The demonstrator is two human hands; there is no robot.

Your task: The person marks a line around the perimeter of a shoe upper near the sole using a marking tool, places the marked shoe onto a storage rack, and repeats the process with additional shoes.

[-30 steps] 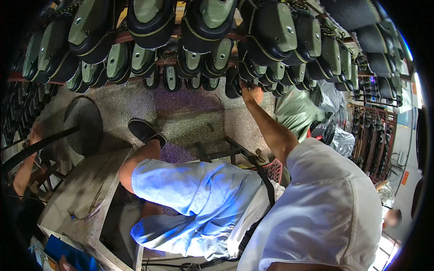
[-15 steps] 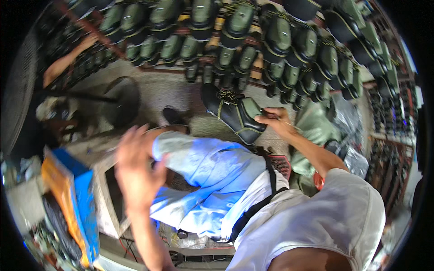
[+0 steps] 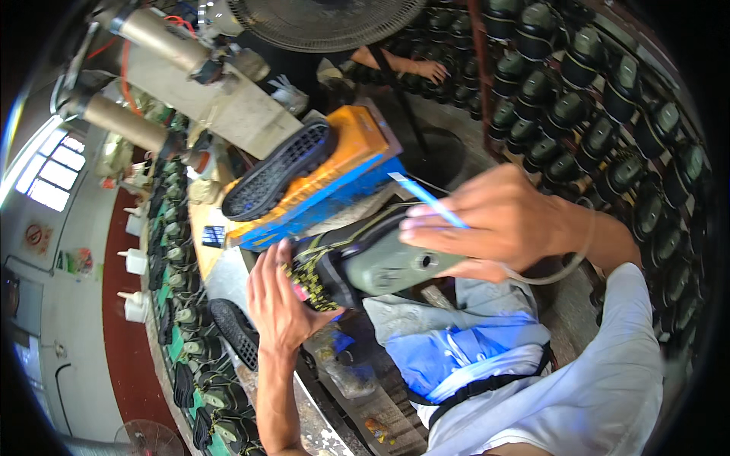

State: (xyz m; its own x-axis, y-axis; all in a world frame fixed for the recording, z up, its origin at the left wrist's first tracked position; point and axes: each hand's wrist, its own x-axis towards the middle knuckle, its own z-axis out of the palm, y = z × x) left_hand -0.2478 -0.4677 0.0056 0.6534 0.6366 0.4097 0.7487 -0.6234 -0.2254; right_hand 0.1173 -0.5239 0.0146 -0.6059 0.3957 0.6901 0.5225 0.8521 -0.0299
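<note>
A black lace-up shoe upper (image 3: pixel 323 247) sits on a green shoe last (image 3: pixel 391 266), held up above my lap. My left hand (image 3: pixel 277 304) grips it by the yellow-and-black laces, fingers spread along one side and thumb beneath. Pinched in my right hand (image 3: pixel 509 220) is a slim blue pen-like stick (image 3: pixel 432 201) with a pale tip pointing up and left. The right fingers lie over the heel end of the last; whether they also grip it I cannot tell. Beyond the shoe, a black ridged sole (image 3: pixel 281 171) rests on an orange-and-blue box (image 3: pixel 357 137).
A second black sole (image 3: pixel 234 330) lies on the bench left of my hand. Racks of lasted shoes (image 3: pixel 593 114) stand at the right, and a fan (image 3: pixel 327 23) at the top. Another person's hand (image 3: pixel 432 71) reaches beside the rack. White bottles (image 3: pixel 135 262) line the left wall.
The view has swung left, toward the bench. The shoe has come from over the floor to above my lap; my left hand now grips it, and my right hand holds the blue stick.
</note>
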